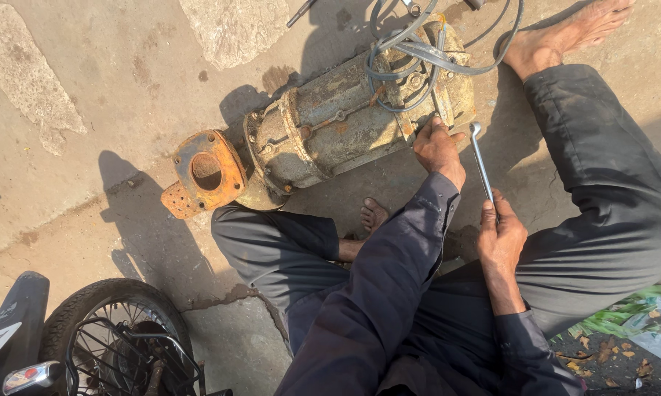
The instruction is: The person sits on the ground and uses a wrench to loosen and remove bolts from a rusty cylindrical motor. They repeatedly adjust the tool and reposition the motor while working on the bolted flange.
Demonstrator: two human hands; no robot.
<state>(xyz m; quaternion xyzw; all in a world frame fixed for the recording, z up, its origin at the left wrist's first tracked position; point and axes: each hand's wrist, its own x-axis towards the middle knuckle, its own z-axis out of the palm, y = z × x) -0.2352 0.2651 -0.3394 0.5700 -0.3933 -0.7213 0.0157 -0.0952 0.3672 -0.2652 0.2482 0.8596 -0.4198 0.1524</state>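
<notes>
While the left hand (437, 147) presses flat on the rusty pump motor (345, 121) lying on the concrete floor (110, 95), the right hand (501, 235) grips a metal wrench (481, 163) just beside it.

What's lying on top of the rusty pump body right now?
Grey cables loop over the far end of the pump body, and the left hand rests on its edge. Whatever fittings sit beneath the cables and hand are covered.
</notes>
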